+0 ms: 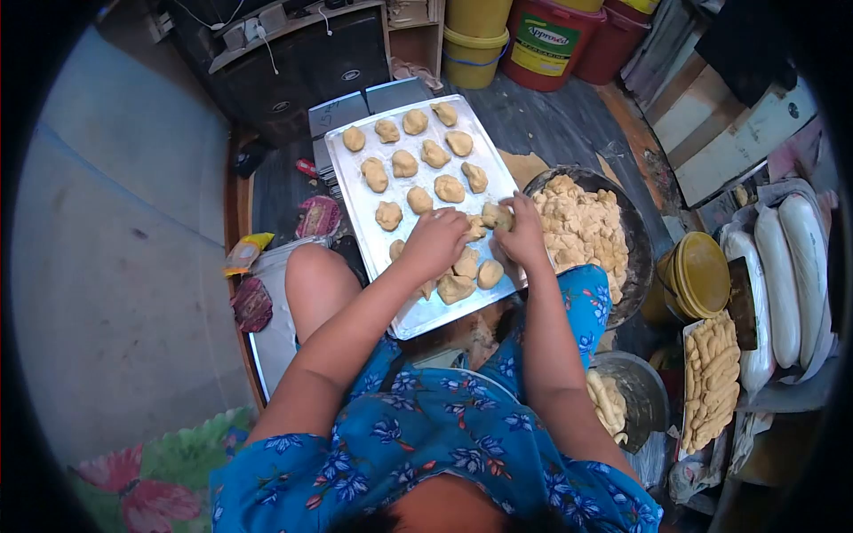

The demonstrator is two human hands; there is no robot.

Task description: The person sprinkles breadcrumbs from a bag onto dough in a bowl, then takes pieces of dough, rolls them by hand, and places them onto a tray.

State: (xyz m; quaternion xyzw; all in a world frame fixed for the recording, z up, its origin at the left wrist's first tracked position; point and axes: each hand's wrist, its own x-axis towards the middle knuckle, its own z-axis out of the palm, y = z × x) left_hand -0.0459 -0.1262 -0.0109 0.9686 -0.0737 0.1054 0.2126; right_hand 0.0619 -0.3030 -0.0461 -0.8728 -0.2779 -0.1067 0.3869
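A metal baking tray [355, 222] lies across my lap, bearing rows of rough dough balls [404, 163]. Over its near half, my left hand [437, 240] has its fingers curled in on a small piece of dough [477, 228]. Just to the right, my right hand [524, 233] pinches another dough lump [498, 216] between thumb and fingers. Several more lumps [456, 288] crowd the near end of the tray, partly covered by my left hand and forearm. Beside my right hand stands a wide dark basin [641, 258] heaped with cut dough pieces [582, 222].
Lidded buckets [546, 40] stand at the back. On the right are a yellow bucket [702, 275], a tray of dough strips [711, 373] and long white wrapped packs [786, 275]. A second basin [649, 400] with dough sits by my right thigh. A wall [133, 222] bounds the left.
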